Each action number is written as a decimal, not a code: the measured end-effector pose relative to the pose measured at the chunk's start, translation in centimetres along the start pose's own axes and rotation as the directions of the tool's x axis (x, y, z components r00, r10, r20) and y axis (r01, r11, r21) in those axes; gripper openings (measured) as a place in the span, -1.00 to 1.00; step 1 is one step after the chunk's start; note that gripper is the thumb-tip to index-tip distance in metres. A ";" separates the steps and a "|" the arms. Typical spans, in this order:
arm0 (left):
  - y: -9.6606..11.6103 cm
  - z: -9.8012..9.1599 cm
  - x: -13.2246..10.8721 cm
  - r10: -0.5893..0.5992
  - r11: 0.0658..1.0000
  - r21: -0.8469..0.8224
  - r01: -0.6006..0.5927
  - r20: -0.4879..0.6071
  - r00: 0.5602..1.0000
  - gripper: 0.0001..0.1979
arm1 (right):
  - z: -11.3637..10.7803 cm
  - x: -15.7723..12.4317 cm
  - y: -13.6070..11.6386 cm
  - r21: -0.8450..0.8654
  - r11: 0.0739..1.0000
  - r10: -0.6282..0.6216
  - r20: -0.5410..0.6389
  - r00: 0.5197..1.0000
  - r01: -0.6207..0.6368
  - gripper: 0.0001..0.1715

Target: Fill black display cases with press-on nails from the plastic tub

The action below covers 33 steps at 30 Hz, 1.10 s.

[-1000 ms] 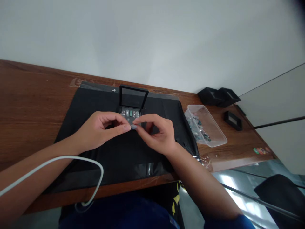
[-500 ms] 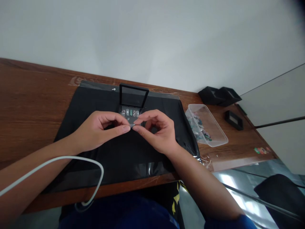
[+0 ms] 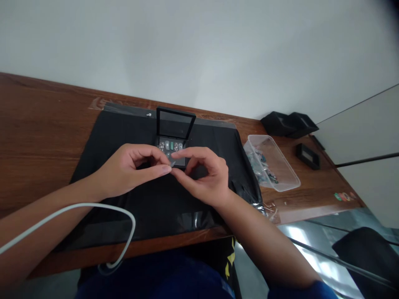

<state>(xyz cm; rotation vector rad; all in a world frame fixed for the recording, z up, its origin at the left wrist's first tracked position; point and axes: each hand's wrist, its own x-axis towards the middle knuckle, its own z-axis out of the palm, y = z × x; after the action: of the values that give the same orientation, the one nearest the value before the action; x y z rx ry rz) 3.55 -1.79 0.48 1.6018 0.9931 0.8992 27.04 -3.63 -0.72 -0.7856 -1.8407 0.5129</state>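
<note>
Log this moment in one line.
left hand: pinching pale piece; right hand: thumb and forefinger parted beside it; case: open, beyond hands; tub: right of mat

Person's left hand [image 3: 134, 169] pinches small pale piece [image 3: 172, 164]; right hand [image 3: 207, 176] beside it, fingertips parted. Open black case [image 3: 176, 110] beyond.

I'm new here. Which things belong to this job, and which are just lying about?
Likely part of the job:
small pale piece, pinched in the left hand
right hand, fingers parted beside it
open black case
black mat
clear tub, holding small bits

Probably just lying about:
black boxes
small coloured items, far right
white cable
</note>
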 end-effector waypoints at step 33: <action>1.2 -1.2 0.9 -0.138 0.971 -0.237 0.032 -0.446 0.884 -0.80 | -1.7 1.5 0.8 -0.364 0.871 0.410 0.171 0.896 -0.329 -0.81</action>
<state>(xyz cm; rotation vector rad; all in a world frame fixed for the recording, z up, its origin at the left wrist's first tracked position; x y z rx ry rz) 3.04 -0.77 2.01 1.1641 1.2270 1.3177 28.40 -2.00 0.40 -1.3761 -2.0389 0.5749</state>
